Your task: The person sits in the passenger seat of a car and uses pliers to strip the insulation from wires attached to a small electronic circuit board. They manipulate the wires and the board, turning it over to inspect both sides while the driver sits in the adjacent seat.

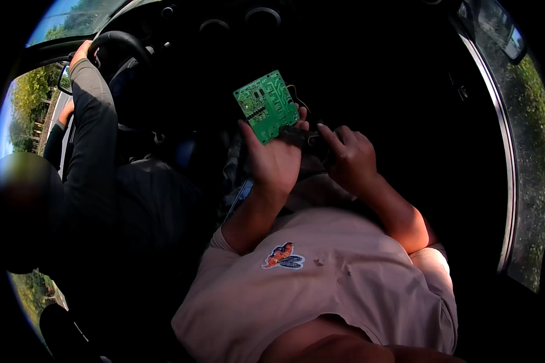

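A green printed circuit board (266, 106) with small dark parts and pale traces is tilted up in my left hand (274, 163). The thumb lies at its lower left edge, and fingertips show past its right edge. A thin pale wire (298, 97) curves out beyond the board's right side. At the board's lower right corner lies a dark narrow object (293, 135), too deep in shadow to name. My right hand (354, 156) is just right of it, index finger toward it and the other fingers curled. What those fingers hold, if anything, is hidden in the dark.
I am seated inside a vehicle. On my left another person in a dark long sleeve (94, 103) has a hand on the steering wheel (124, 39). A door window edge (505, 145) runs along my right. The dashboard and footwell are in deep shadow.
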A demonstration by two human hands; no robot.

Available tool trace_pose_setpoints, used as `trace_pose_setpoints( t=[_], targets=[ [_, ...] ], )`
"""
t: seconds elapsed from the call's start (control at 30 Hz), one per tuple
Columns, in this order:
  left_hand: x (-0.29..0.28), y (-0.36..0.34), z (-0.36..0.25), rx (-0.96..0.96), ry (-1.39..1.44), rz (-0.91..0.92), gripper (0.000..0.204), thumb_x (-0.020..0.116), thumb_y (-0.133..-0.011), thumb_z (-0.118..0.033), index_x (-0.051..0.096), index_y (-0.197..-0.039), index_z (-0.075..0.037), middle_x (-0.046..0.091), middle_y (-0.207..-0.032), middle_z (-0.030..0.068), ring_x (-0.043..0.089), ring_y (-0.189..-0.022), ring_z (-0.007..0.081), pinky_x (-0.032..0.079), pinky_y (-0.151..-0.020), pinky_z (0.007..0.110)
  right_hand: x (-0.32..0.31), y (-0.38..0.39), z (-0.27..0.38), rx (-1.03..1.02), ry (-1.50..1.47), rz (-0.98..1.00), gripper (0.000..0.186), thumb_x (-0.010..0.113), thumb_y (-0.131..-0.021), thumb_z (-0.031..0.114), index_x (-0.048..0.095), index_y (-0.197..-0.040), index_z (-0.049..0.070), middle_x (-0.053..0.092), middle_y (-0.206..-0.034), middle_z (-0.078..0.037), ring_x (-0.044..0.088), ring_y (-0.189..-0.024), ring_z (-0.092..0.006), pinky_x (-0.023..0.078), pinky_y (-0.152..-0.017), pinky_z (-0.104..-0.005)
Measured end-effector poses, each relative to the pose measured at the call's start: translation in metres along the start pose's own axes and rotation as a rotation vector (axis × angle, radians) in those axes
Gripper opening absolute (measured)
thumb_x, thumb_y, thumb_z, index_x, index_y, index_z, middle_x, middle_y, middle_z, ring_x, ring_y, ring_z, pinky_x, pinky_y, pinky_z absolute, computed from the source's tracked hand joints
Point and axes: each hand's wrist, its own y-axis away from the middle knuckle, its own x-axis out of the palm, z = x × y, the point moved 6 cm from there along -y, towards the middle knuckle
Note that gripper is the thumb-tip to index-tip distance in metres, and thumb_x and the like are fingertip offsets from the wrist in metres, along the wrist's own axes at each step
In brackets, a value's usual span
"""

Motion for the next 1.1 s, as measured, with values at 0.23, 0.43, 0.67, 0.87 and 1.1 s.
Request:
trace_pose_setpoints(
  t=[0.23,0.43,0.67,0.87,1.1],
  targets=[
    [0.001,0.006,0.001,0.161,-0.171,-0.054,0.075,0.028,-0.091,-0.063,0.040,-0.131,-0.001,0.050,-0.126,0.0130,0.046,-0.122,0.0254,0.029,-0.109,0.041,-0.004,0.008,0.008,0.069,0.038,-0.019,0.067,0.079,-0.055,0.011,0.058,-0.118,0.010,0.054,-0.080,-0.007,0.056,-0.067,-0.0235,0.047,-0.061,-0.0340],
    [-0.001,0.004,-0.006,0.308,-0.527,0.160,0.061,0.047,-0.092,-0.051,0.039,-0.128,-0.002,0.049,-0.123,0.0118,0.048,-0.115,0.0197,0.033,-0.104,0.035,0.002,0.011,-0.002,0.268,-0.543,0.034,0.063,0.080,-0.062,0.014,0.056,-0.119,0.004,0.060,-0.089,-0.009,0.061,-0.077,-0.0196,0.050,-0.069,-0.0314],
    [0.005,0.008,-0.022,0.789,-1.210,0.425,0.067,0.072,-0.075,-0.048,0.046,-0.116,-0.002,0.042,-0.129,0.0201,0.044,-0.120,0.0316,0.033,-0.102,0.039,0.000,0.011,-0.024,0.650,-1.596,0.090,0.049,0.069,-0.079,0.024,0.051,-0.118,-0.001,0.063,-0.094,-0.009,0.062,-0.081,-0.0136,0.051,-0.077,-0.0271],
    [0.016,0.009,-0.018,0.912,-1.524,0.514,0.067,0.075,-0.069,-0.049,0.049,-0.113,-0.006,0.043,-0.129,0.0245,0.040,-0.122,0.0408,0.032,-0.102,0.048,0.006,0.012,-0.029,0.657,-1.912,0.023,0.039,0.066,-0.081,0.019,0.051,-0.110,-0.003,0.062,-0.095,-0.011,0.063,-0.085,-0.0173,0.052,-0.081,-0.0302],
    [0.027,-0.004,-0.015,0.926,-1.643,0.609,0.063,0.075,-0.070,-0.046,0.049,-0.114,-0.011,0.040,-0.134,0.0209,0.029,-0.131,0.0418,0.031,-0.104,0.055,0.000,0.001,-0.034,0.743,-1.780,0.045,0.049,0.063,-0.077,0.020,0.048,-0.118,-0.002,0.058,-0.105,-0.015,0.059,-0.097,-0.0245,0.048,-0.086,-0.0383]
  ],
)
